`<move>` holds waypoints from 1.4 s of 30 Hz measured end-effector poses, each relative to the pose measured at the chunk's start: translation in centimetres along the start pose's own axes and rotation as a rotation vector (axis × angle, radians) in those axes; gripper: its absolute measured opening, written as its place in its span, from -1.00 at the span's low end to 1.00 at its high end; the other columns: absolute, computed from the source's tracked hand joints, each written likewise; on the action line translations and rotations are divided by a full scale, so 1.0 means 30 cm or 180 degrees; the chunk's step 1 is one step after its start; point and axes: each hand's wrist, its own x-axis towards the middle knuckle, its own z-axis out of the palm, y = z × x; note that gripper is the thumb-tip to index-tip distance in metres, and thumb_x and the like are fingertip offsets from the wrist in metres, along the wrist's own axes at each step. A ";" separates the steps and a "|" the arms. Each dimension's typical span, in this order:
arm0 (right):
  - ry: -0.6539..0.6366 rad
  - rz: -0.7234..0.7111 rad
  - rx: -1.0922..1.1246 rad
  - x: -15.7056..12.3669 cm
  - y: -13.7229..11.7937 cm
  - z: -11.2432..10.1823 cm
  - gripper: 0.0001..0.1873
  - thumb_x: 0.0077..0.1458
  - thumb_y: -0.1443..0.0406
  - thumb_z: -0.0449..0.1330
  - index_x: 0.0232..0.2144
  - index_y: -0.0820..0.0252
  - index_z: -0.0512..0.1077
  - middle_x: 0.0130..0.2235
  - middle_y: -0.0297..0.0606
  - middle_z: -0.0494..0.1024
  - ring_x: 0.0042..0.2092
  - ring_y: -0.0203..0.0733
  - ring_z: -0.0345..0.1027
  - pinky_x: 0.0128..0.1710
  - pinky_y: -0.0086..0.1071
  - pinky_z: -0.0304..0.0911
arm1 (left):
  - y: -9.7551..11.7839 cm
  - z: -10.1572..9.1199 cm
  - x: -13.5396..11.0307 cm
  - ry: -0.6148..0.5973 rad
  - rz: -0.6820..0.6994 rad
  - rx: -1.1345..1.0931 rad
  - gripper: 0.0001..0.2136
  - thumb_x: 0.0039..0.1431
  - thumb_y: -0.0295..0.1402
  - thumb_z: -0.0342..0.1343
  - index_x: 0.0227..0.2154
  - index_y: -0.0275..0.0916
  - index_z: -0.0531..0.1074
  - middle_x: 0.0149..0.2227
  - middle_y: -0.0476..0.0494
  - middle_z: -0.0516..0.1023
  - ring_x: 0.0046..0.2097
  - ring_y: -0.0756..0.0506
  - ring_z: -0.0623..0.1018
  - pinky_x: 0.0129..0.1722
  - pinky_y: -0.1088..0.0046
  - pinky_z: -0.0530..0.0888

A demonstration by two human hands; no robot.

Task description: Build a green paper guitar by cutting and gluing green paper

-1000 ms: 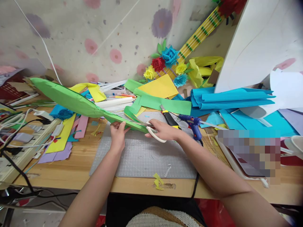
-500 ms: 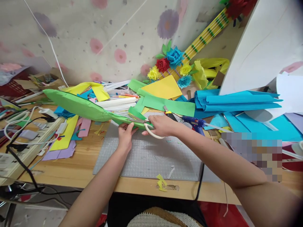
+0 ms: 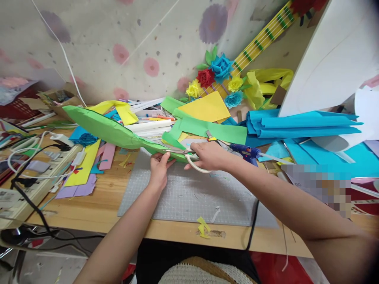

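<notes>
A long green paper leaf shape [image 3: 100,127] stretches from the upper left toward the middle of the grey cutting mat [image 3: 192,197]. My left hand [image 3: 159,170] pinches its narrow end from below. My right hand [image 3: 209,156] grips white-handled scissors [image 3: 189,156], whose blades point left into the green paper right beside my left fingers. A curl of cut green strip [image 3: 171,140] lifts just above the blades.
Blue glue gun [image 3: 245,152] and a utility knife [image 3: 214,139] lie behind my right hand. Green, yellow and blue paper sheets [image 3: 296,124] pile up at the back with paper flowers [image 3: 220,67]. White cables and a power strip [image 3: 44,157] crowd the left. Yellow scraps [image 3: 203,227] sit near the table's front edge.
Both hands and the scissors have stayed together on the green paper; the scissors have advanced slightly left along it. The view has shifted a little, so everything sits further right.
</notes>
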 end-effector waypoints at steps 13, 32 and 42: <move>0.0093 0.0091 0.0013 -0.011 -0.007 0.008 -0.33 0.01 -0.24 0.00 -0.25 0.27 0.33 -0.35 -0.07 0.55 -0.34 -0.01 0.43 -0.47 -0.37 -0.12 | -0.001 0.001 -0.001 -0.0039 -0.0015 0.0194 -0.66 -0.26 -0.17 0.29 -0.47 -0.29 0.36 -0.39 -0.04 0.46 -0.31 -0.04 0.49 -0.23 0.19 0.52; 0.0024 0.0136 -0.0028 -0.009 -0.019 0.007 -0.28 0.07 -0.23 -0.10 -0.18 0.33 0.28 -0.35 -0.02 0.55 -0.31 0.04 0.45 -0.49 -0.35 -0.13 | 0.002 0.041 -0.032 0.0038 -0.0265 0.0306 -0.66 -0.24 -0.24 0.28 -0.41 -0.29 0.33 -0.36 -0.09 0.45 -0.29 -0.07 0.49 -0.24 0.20 0.51; 0.0026 0.0050 0.0030 -0.009 -0.010 -0.006 -0.28 0.10 -0.21 -0.12 -0.18 0.35 0.30 -0.37 -0.02 0.54 -0.30 0.03 0.44 -0.47 -0.36 -0.10 | 0.014 0.060 -0.031 0.0007 -0.0277 0.0247 -0.68 -0.24 -0.25 0.26 -0.42 -0.30 0.35 -0.40 -0.07 0.45 -0.32 -0.04 0.48 -0.25 0.26 0.52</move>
